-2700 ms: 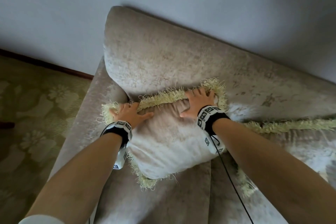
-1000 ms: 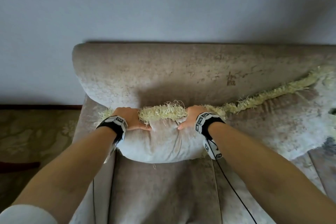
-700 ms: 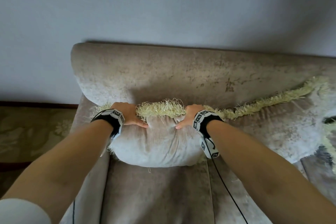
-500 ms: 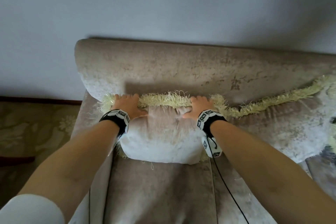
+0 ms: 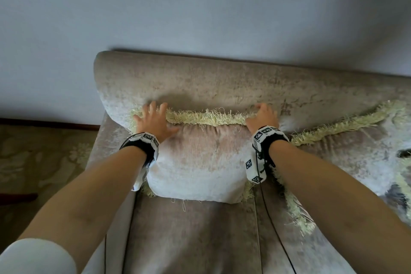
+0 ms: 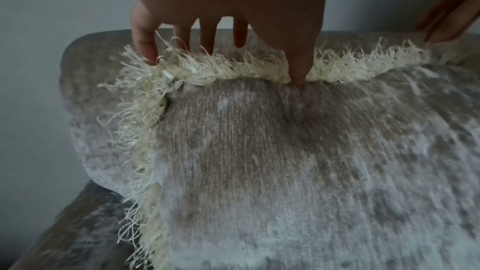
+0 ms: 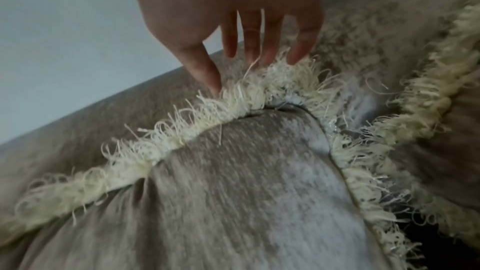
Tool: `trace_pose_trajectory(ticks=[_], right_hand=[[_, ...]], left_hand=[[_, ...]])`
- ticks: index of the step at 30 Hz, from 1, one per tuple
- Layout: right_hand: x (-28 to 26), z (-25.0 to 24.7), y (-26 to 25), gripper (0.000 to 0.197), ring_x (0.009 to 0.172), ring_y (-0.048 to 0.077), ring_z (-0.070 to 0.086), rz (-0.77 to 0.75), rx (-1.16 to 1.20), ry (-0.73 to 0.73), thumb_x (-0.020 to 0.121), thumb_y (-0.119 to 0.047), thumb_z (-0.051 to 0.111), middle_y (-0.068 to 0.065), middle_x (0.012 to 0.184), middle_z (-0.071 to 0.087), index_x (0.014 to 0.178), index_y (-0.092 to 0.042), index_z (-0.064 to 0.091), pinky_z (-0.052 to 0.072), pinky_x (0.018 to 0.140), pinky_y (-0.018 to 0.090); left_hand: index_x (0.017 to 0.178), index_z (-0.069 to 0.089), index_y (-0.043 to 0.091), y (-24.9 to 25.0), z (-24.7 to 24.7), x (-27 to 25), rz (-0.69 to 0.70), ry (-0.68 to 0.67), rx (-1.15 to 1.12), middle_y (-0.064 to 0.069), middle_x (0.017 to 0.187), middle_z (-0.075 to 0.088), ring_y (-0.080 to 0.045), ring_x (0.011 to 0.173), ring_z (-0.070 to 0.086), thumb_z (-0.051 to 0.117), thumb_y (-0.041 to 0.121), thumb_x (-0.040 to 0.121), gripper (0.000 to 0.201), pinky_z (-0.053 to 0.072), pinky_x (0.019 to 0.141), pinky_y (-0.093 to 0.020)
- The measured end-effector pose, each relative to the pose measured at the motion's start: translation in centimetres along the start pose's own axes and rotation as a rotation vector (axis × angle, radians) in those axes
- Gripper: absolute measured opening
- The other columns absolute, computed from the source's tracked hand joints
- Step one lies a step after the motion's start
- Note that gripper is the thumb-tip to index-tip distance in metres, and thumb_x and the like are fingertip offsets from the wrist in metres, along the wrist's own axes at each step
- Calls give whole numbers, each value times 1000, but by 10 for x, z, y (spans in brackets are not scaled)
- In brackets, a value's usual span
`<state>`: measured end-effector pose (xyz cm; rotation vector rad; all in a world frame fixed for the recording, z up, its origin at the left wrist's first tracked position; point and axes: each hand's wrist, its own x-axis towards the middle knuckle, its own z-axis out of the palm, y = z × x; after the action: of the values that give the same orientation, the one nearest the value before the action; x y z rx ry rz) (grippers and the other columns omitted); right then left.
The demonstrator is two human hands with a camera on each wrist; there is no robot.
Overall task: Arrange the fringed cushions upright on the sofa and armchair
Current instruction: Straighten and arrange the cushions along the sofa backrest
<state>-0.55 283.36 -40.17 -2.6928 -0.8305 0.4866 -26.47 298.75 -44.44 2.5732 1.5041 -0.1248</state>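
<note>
A beige velvet cushion with pale yellow fringe stands upright against the sofa backrest at the sofa's left end. My left hand rests with straight, spread fingers on the cushion's top left corner; its fingertips touch the fringe. At the top right corner my right hand lies the same way, fingers straight and brushing the fringe. Neither hand grips the cushion. A second fringed cushion leans on the backrest just to the right.
The sofa armrest runs along the left, with patterned carpet beyond it. A plain wall rises behind the sofa. The seat lies in front of the cushion. A cable hangs from my right wrist.
Both hands let go of the cushion's top edge, slid outward to its corners and opened flat. The cushion now stands pushed back against the backrest.
</note>
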Motion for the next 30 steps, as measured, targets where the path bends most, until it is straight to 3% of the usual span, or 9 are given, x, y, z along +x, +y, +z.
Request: trace_pose_trajectory(ticks=[3,7,11,14,18,24,30], right_hand=[[-5,-11,-1,59,131,29,34,45,-30,8,84,-15,60,8,141,41,138,-16,36,38,104,47],[-21,-22,-3,69,136,33,28,-13,-135,0,82,-19,64,12,147,34,143,-21,32,29,112,49],[-42,-32,-1,72,141,34,20,-29,-100,-31,81,-25,67,9,152,25,142,-30,30,25,111,61],[-61,-41,5,79,143,35,17,-62,-102,-28,80,-39,70,9,155,20,146,-33,27,23,111,64],[-79,-52,23,85,141,35,20,-69,-98,3,76,-58,69,10,154,23,146,-32,28,28,111,58],[-106,-75,56,73,139,33,23,-30,-89,73,82,-37,64,8,150,30,145,-31,29,29,111,56],[-135,-110,111,68,140,33,21,-6,-92,139,83,-46,64,5,151,26,143,-33,33,31,109,57]], left_hand=[[140,31,25,-7,-6,-5,-19,37,-17,-10,145,34,-35,132,32,54,81,71,92,36,99,-65],[139,31,30,-11,-12,-14,-11,52,-73,-8,146,33,-35,134,30,54,81,69,89,33,100,-66],[136,33,32,-7,-22,-25,5,73,-102,-7,143,35,-35,131,33,55,81,69,86,35,100,-66],[137,34,36,1,-31,-33,38,75,-159,-6,144,35,-34,134,30,58,78,69,83,31,102,-68],[141,30,39,18,-41,-45,92,65,-206,-6,151,29,-32,140,25,55,78,72,83,24,107,-70],[143,32,38,63,-64,-70,154,75,-335,-8,156,24,-33,142,22,57,71,78,77,28,108,-65],[143,30,42,121,-87,-105,221,106,-322,-3,157,24,-28,143,24,53,75,77,78,26,109,-65]])
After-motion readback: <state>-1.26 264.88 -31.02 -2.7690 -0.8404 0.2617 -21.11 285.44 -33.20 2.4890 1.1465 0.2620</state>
